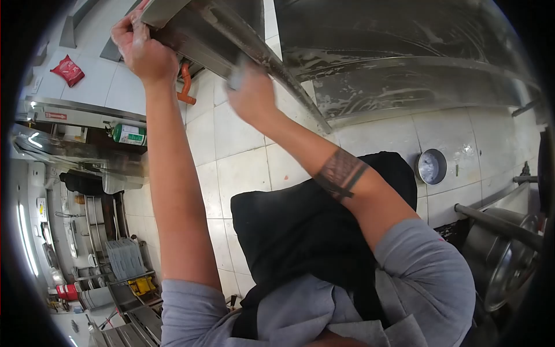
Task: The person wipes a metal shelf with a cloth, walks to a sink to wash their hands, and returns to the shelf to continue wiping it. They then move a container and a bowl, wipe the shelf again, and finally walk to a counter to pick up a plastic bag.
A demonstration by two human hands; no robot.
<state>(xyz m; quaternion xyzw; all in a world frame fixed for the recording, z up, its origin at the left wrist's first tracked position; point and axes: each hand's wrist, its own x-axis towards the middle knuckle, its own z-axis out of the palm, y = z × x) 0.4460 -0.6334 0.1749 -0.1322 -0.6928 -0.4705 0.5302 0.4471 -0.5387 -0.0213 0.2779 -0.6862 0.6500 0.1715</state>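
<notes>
My left hand (147,55), wet with suds, is closed around the upper left edge of a stainless steel panel (199,34). My right hand (254,95) is blurred by motion at the panel's lower side. Its fingers are closed on a greyish scrubbing pad (236,78), smeared too much to show detail. To the right is a large stainless steel surface (399,63) streaked with foam. On the tiled floor stands a round metal bowl (432,166) with whitish, soapy-looking contents.
An orange pipe (185,85) rises near my left wrist. A red packet (68,70) lies at the upper left, above a green cylinder (128,134). At right, a metal bar (497,224) crosses in front of a large metal pot (500,266). Racks fill the lower left.
</notes>
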